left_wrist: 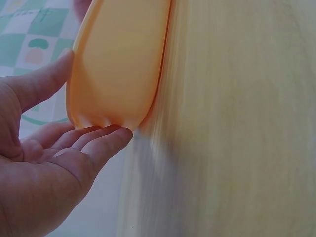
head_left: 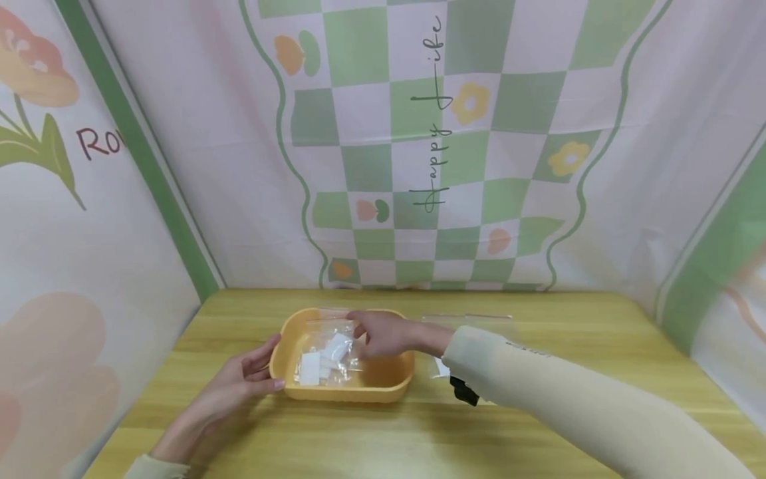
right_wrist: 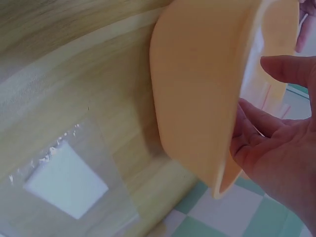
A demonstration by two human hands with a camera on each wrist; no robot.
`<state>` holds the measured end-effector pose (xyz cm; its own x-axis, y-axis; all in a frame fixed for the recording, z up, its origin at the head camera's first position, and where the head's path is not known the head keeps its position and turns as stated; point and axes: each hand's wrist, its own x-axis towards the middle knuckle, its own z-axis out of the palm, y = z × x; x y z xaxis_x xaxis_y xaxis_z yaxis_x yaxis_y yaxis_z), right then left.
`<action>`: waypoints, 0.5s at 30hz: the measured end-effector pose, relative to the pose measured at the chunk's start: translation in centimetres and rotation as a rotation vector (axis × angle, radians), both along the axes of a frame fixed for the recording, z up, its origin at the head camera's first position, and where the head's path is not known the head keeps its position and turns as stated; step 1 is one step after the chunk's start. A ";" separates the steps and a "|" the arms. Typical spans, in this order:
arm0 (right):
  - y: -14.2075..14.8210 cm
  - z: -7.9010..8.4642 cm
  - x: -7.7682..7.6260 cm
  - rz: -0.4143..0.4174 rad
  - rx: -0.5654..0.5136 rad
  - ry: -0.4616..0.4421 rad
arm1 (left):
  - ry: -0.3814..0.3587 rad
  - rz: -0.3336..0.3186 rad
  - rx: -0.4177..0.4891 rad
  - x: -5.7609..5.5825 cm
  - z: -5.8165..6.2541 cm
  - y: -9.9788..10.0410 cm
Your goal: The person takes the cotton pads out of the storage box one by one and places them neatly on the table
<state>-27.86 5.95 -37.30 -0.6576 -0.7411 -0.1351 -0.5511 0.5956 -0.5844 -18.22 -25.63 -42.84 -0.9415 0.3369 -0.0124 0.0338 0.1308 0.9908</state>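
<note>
A yellow-orange plastic basin (head_left: pixel 377 394) stands on the table. Inside it lie clear zip bags (head_left: pixel 332 362) with white pieces in them; how many overlap is hard to tell. My left hand (head_left: pixel 242 380) touches the basin's left end, its fairly straight fingers against the outer wall and the thumb at the rim. Over the basin's right part is my right hand (head_left: pixel 385 332), reaching in beside the bags. In the right wrist view its thumb (right_wrist: pixel 284 68) stands apart from the bent fingers, with no bag seen pinched between them.
Right of the basin, partly behind my right forearm, lies another clear zip bag (right_wrist: pixel 116 197) holding a white square piece (right_wrist: pixel 66 182). The wooden table (head_left: pixel 359 446) meets a printed cloth (head_left: pixel 419 199) at the back, and more cloth hangs on both sides.
</note>
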 end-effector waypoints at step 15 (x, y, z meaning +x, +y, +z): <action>-0.2 -1.2 0.3 -0.015 -0.083 -0.078 | -0.001 -0.001 -0.007 0.1 0.2 0.0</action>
